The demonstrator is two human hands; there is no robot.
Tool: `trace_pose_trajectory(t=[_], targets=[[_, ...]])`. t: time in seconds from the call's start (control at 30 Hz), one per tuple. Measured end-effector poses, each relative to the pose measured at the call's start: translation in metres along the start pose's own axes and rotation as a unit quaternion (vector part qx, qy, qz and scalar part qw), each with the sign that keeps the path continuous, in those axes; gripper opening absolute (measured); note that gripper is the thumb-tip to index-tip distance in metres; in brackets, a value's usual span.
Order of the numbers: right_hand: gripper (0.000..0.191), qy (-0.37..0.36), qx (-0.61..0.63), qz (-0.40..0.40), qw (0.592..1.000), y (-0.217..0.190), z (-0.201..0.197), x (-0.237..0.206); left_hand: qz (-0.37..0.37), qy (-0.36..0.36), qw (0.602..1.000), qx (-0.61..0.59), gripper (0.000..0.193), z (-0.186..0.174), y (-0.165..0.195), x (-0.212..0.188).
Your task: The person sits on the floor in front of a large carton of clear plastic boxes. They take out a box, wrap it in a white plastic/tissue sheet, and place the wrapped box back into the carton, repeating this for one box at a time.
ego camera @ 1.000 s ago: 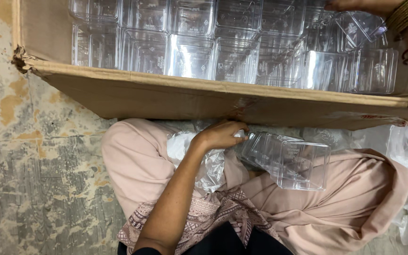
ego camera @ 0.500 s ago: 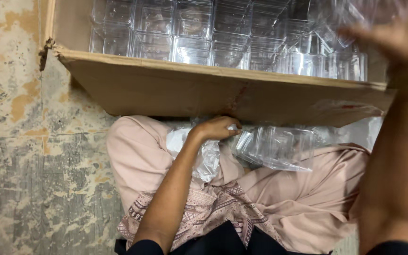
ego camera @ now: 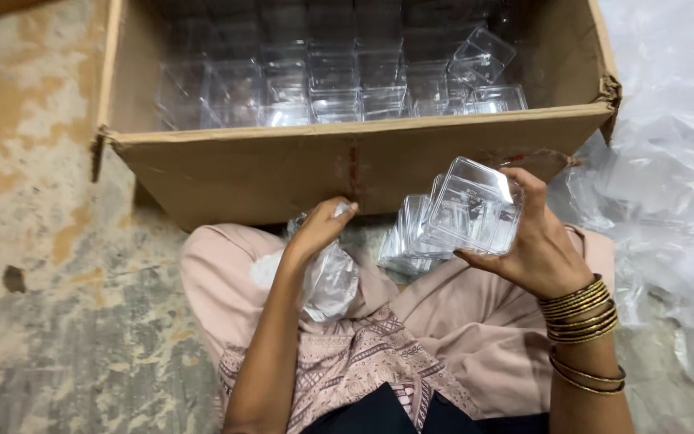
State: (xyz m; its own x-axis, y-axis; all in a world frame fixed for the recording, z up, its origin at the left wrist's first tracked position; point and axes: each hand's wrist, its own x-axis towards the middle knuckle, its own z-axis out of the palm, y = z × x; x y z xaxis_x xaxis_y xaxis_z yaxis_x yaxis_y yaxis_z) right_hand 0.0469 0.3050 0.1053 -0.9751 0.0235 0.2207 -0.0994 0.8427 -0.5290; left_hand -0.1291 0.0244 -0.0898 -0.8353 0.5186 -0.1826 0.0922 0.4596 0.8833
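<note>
Floor: worn concrete floor (ego camera: 34, 265), patchy; person sits on it, legs folded, pink garment over lap.
Carton: big cardboard box (ego camera: 347, 165) just ahead of knees, open top, near wall facing the person; inside, rows of clear plastic containers (ego camera: 339, 88), most nested upright, one tilted at back right.
Wrap: loose clear plastic sheeting (ego camera: 668, 185) heaped on floor, right of the carton.
Stack in lap: small pile of clear containers (ego camera: 407, 237) on the lap, betw. the two hands, touching the held one from behind.
Held piece: clear hinged plastic container (ego camera: 475, 205), squarish, lid face turned toward camera, tilted; sits just below carton's near wall, right of centre.
Key relation: container is already in the R hand; L hand is well apart, to its left, across the lap stack. Carton opening lies up and ahead of the held piece.
R hand: right hand (ego camera: 536, 241) palm-in, fingers wrapped round container's right edge and underside, grip closed on it; wrist bent, gold bangles on forearm.
L hand: left hand (ego camera: 319, 229) fingers pinched narrow on a crumpled clear plastic bag (ego camera: 327, 277) lying on the left thigh; forearm runs straight up from elbow.
</note>
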Motion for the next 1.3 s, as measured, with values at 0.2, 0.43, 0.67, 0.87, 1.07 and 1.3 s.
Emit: trace_pose_trajectory(t=[0.2,0.43,0.67,0.87,1.07,1.3], targets=[[0.123,0.011,0.005,-0.015,1.000,-0.008,-0.008,-0.018,0.074,-0.023,0.913,-0.400,0.037,-0.028,0.092,-0.092],[0.132,0.126,-0.087,-0.066,0.986,-0.031,-0.029,-0.043,0.113,-0.028,0.872,-0.476,0.037,-0.002,0.145,-0.142],[0.082,0.132,0.144,-0.082,0.977,-0.095,0.029,-0.095,0.176,0.023,0.916,-0.359,0.044,0.026,0.161,-0.158],[0.053,0.086,0.213,0.082,0.970,-0.088,0.056,-0.089,0.193,-0.006,0.871,-0.453,0.049,0.031,0.176,-0.166],[0.015,0.165,0.200,0.095,0.961,-0.065,0.057,-0.098,0.107,-0.069,0.888,-0.443,0.040,0.039,0.163,-0.165],[0.014,0.174,0.245,0.080,0.950,-0.060,0.061,-0.092,0.053,-0.021,0.899,-0.435,0.017,0.060,0.126,-0.152]])
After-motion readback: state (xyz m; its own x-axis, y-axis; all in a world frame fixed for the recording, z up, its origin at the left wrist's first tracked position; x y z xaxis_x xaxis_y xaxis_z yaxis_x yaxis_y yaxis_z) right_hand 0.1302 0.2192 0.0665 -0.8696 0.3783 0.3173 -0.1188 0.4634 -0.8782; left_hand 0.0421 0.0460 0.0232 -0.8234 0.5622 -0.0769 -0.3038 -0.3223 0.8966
